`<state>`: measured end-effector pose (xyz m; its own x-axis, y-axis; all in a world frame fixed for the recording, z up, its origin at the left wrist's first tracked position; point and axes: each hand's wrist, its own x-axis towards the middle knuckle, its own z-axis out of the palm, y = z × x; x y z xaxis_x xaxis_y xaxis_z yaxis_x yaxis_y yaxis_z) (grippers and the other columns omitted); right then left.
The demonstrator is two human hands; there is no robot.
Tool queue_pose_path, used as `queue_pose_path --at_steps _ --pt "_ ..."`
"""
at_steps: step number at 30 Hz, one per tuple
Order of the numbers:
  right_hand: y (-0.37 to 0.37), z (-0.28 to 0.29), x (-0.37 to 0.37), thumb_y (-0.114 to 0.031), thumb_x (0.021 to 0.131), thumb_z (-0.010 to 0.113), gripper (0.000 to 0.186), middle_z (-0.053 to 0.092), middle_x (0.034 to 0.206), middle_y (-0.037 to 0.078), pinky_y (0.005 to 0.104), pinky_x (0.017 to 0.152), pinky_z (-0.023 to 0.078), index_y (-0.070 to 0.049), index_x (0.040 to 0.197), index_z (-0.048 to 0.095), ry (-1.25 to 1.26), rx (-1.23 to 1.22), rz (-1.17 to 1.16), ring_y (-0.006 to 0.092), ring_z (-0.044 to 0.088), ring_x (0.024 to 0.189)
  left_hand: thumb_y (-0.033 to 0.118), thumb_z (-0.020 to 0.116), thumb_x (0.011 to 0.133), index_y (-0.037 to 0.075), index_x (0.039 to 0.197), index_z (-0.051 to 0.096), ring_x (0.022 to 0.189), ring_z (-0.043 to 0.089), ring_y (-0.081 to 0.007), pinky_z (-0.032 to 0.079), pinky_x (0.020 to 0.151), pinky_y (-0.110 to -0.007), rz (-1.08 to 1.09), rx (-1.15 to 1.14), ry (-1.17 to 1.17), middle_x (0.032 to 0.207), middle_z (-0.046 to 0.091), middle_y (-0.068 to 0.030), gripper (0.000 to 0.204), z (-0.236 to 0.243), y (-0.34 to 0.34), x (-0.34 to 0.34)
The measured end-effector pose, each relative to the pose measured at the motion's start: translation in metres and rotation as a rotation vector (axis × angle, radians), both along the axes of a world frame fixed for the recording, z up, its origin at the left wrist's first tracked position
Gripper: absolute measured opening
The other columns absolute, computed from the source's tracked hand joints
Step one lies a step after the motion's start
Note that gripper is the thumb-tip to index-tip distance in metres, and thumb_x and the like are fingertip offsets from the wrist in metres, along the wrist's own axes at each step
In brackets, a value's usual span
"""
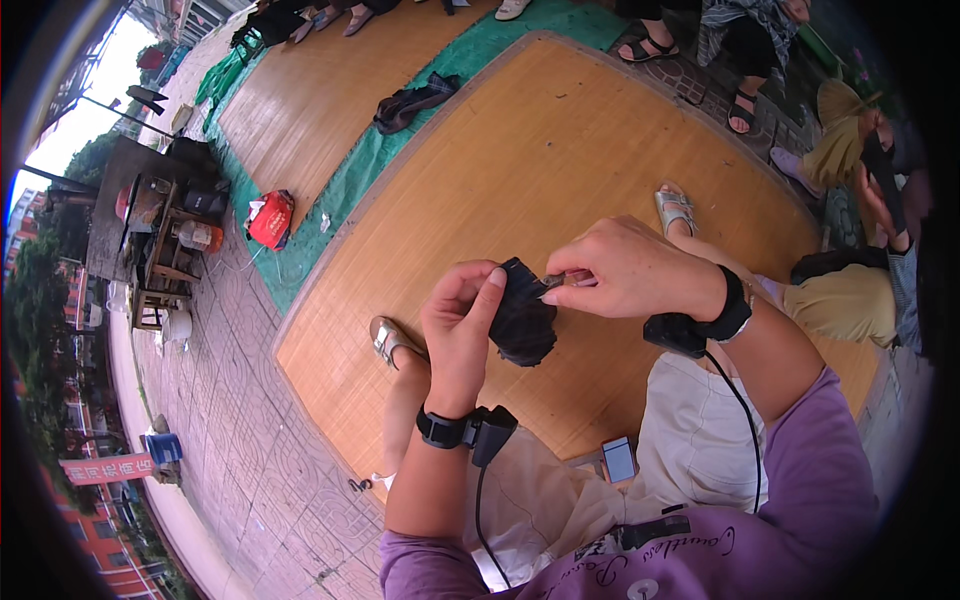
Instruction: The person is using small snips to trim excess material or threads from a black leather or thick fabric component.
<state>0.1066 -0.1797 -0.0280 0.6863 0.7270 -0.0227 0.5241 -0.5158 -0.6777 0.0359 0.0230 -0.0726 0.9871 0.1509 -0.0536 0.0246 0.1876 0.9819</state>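
Note:
In front of me, above the tan mat, my left hand (461, 318) pinches the upper left edge of a dark piece of cloth (525, 325) between thumb and fingers. The cloth hangs down, and its lower end looks bunched and ragged. At its upper right edge my right hand (640, 272) is closed on a small metal tool (559, 281), whose tip points at the cloth. Fingers cover most of the tool, so its exact kind cannot be made out; it resembles small snips. Both wrists wear black straps with boxes and cables.
The mat (450, 220) spreads beneath my hands over a green sheet (275, 275). A phone (619, 460) lies between my legs. A red package (269, 219) and a dark garment (410, 103) lie beyond to the left. A wooden table (130, 215) stands far left. Other people sit around the far and right edges.

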Motion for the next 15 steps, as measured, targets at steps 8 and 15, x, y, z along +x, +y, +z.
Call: queue_pose_path --at_steps 8,15 --pt "-0.0007 -0.0009 0.0000 -0.032 0.086 0.065 0.035 0.057 0.059 0.018 0.0440 0.056 0.044 -0.002 0.067 0.060 -0.019 0.009 0.002 0.0387 0.058 0.058 0.008 0.065 0.095 0.002 0.099 0.066 0.071 0.057 -0.0026 0.043 0.067 -0.017 -0.006 0.003 0.002 0.080 0.066 0.0021 0.007 -0.0009 0.0003 -0.0002" --pt "-0.0011 -0.0025 0.0001 -0.031 0.087 0.064 0.036 0.056 0.058 0.018 0.0437 0.056 0.044 -0.002 0.066 0.060 -0.021 0.022 0.019 0.0387 0.058 0.058 0.008 0.065 0.095 0.002 0.098 0.066 0.072 0.057 -0.0024 0.043 0.067 -0.017 -0.016 0.020 -0.007 0.081 0.066 0.0022 0.007 -0.0026 0.0003 -0.0005"
